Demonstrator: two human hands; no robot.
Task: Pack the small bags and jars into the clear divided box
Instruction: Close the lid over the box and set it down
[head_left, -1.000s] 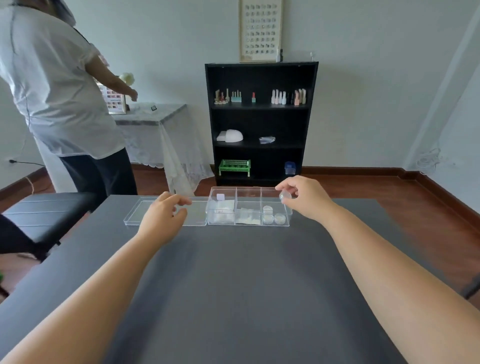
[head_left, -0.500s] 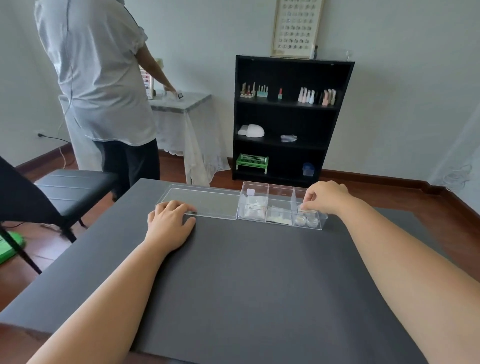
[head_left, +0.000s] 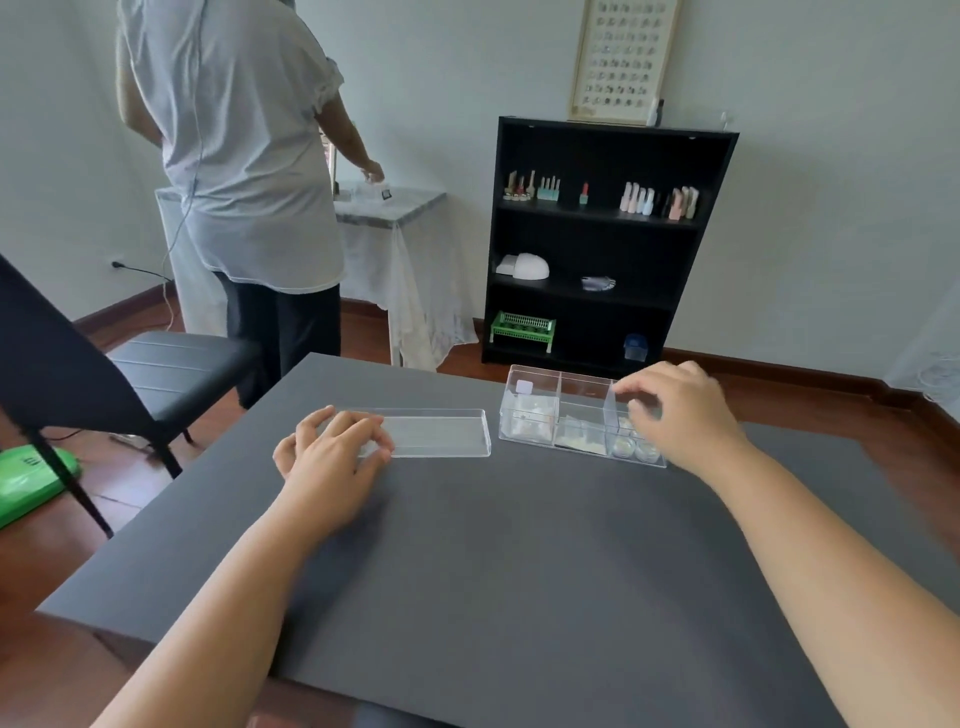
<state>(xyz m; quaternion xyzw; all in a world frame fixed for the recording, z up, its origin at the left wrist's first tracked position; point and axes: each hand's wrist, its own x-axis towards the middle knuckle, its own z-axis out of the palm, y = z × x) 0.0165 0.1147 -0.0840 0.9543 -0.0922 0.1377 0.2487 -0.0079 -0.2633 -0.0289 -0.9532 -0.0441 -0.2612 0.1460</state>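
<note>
The clear divided box (head_left: 583, 383) stands at the far right of the dark table (head_left: 519, 561). Its left compartment holds small bags (head_left: 523, 419), the middle one more bags (head_left: 577, 439), and the right one small round jars (head_left: 625, 447). My right hand (head_left: 681, 411) hovers over the right compartment, blurred, fingers apart, with nothing seen in it. The box's clear lid (head_left: 441, 434) lies flat on the table left of the box. My left hand (head_left: 332, 451) rests with spread fingers on the lid's left end.
A black chair (head_left: 171, 364) stands at the table's left corner. Beyond it a person (head_left: 244, 156) faces a cloth-covered side table. A black shelf unit (head_left: 597, 249) is against the far wall. A green object (head_left: 31, 478) lies on the floor.
My right hand carried a small jar down into the right compartment and has come up without it. My left hand slid onto the lid's left end. The view shifted left and down.
</note>
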